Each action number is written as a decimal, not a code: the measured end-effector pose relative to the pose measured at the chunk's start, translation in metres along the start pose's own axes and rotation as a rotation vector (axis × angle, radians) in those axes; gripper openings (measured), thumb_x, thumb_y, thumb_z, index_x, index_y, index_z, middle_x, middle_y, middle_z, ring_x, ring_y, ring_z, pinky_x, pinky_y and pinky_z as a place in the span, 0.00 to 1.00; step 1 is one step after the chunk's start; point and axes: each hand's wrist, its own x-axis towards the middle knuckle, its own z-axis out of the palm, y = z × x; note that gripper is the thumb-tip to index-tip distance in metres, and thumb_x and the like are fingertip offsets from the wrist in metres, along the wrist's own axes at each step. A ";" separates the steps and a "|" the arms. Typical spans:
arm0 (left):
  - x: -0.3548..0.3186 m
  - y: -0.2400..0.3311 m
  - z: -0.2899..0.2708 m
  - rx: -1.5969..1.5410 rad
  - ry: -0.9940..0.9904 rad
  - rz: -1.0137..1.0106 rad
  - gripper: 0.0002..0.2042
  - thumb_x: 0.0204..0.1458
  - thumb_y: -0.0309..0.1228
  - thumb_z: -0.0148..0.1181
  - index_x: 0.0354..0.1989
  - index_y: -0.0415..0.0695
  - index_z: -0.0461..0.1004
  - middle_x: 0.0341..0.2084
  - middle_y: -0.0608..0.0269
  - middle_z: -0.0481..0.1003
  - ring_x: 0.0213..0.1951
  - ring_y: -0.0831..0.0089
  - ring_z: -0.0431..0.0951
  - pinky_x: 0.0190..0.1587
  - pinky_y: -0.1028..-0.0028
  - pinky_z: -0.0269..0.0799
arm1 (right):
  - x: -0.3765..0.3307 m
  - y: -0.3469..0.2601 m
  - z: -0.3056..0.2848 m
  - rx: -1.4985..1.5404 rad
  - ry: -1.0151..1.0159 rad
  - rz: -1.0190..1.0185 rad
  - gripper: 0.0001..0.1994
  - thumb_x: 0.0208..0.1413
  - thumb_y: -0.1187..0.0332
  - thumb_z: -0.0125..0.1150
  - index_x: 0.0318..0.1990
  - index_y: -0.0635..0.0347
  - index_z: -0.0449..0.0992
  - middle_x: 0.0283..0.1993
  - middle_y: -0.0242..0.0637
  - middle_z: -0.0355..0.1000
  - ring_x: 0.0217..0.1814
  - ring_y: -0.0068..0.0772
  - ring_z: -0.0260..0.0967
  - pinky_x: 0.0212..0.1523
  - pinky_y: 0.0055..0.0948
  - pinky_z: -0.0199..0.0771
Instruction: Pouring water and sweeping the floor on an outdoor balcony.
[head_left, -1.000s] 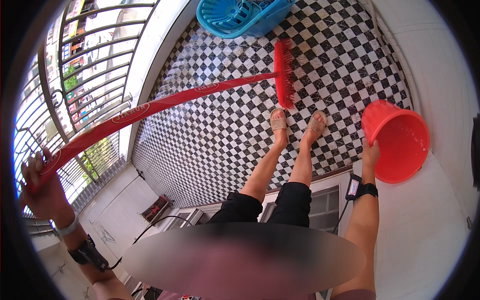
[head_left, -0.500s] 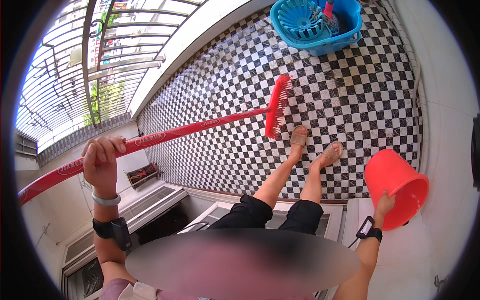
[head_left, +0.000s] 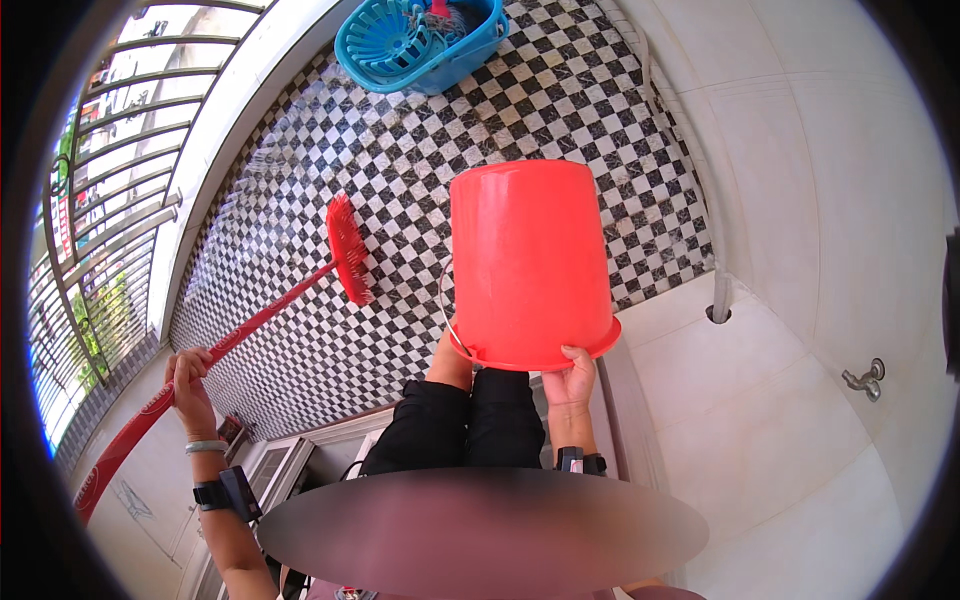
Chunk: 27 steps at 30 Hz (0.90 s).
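My right hand (head_left: 570,385) grips the rim of a red plastic bucket (head_left: 525,260), held out in front of me with its bottom pointing away over the floor. My left hand (head_left: 188,378) is closed around the long red handle of a red broom (head_left: 345,250). The broom's bristle head rests on the black-and-white checkered floor (head_left: 420,150) to the left of the bucket. My legs are mostly hidden behind the bucket.
A blue mop bucket (head_left: 420,40) with a strainer basket stands at the far end of the floor. A metal railing (head_left: 100,220) runs along the left. On the right a white tiled wall carries a pipe (head_left: 715,290) and a metal tap (head_left: 865,380).
My right hand has swung the red bucket from the right side up to the middle, in front of my legs. The broom head has shifted left, and my left hand sits lower on the handle.
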 end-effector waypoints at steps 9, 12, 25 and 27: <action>-0.002 -0.001 -0.005 0.000 0.011 0.004 0.12 0.56 0.29 0.44 0.20 0.46 0.55 0.19 0.64 0.59 0.32 0.68 0.66 0.49 0.66 0.61 | -0.018 0.066 0.005 0.000 -0.228 0.281 0.27 0.40 0.82 0.51 0.53 0.63 0.66 0.50 0.41 0.70 0.55 0.38 0.68 0.59 0.40 0.67; -0.001 -0.001 -0.008 0.011 0.005 0.020 0.12 0.57 0.30 0.45 0.20 0.46 0.56 0.19 0.64 0.59 0.31 0.68 0.66 0.49 0.66 0.61 | -0.012 0.077 0.043 -0.083 -0.268 0.290 0.27 0.38 0.84 0.52 0.52 0.63 0.66 0.48 0.39 0.70 0.51 0.34 0.69 0.57 0.35 0.68; -0.017 -0.006 -0.027 -0.015 0.051 0.020 0.14 0.59 0.31 0.43 0.21 0.45 0.55 0.20 0.63 0.59 0.33 0.68 0.65 0.51 0.64 0.59 | 0.016 0.149 0.158 -1.364 -0.844 -0.412 0.16 0.42 0.75 0.56 0.42 0.61 0.73 0.30 0.47 0.72 0.31 0.43 0.73 0.33 0.39 0.72; -0.019 -0.015 -0.040 -0.019 0.063 0.021 0.13 0.59 0.31 0.43 0.21 0.45 0.55 0.20 0.64 0.59 0.34 0.67 0.65 0.51 0.64 0.59 | 0.014 0.157 0.155 -1.532 -0.861 -0.466 0.16 0.41 0.74 0.56 0.42 0.61 0.73 0.31 0.51 0.72 0.32 0.49 0.72 0.34 0.41 0.71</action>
